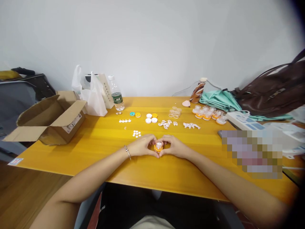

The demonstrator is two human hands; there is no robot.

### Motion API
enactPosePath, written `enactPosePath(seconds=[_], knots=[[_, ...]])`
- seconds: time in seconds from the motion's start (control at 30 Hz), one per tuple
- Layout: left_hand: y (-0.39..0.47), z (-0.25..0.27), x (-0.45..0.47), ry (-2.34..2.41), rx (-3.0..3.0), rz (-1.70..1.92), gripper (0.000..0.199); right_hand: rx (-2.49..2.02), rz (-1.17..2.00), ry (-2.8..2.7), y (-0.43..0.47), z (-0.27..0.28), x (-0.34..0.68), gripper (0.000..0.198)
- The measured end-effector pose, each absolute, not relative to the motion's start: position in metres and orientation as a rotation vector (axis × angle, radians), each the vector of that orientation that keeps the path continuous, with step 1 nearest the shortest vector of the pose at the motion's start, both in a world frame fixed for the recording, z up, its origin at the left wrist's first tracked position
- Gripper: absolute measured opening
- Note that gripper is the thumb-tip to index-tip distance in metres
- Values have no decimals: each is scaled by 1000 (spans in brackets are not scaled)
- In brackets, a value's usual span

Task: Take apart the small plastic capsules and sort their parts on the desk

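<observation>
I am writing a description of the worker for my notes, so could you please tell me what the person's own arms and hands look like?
Both the left hand and the right hand are ungloved. No sleeve shows on either arm. A thin, shiny metallic bracelet circles the left wrist; none shows on the right.

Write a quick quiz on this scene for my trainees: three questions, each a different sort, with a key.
1. True or false: the orange-rimmed piece is between the left hand and the right hand.
2. Which is nearest the brown bottle?
A) carton
B) green cloth
C) clear bottle
3. Fill in: the bracelet is worn just above the ____ hand.

Key:
1. True
2. B
3. left
</observation>
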State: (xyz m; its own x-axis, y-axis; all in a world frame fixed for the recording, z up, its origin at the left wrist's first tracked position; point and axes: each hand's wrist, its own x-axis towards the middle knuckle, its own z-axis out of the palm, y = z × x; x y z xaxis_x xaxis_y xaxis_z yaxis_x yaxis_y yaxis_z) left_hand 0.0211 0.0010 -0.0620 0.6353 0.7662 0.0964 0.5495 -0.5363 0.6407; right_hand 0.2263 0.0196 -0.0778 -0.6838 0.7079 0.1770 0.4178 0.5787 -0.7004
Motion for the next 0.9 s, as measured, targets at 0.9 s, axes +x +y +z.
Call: enactPosePath(seconds=[0.9], knots=[[2, -70, 30, 1101, 2222, 636, 27, -1106, 216, -2584, -1, -34, 204, 27]])
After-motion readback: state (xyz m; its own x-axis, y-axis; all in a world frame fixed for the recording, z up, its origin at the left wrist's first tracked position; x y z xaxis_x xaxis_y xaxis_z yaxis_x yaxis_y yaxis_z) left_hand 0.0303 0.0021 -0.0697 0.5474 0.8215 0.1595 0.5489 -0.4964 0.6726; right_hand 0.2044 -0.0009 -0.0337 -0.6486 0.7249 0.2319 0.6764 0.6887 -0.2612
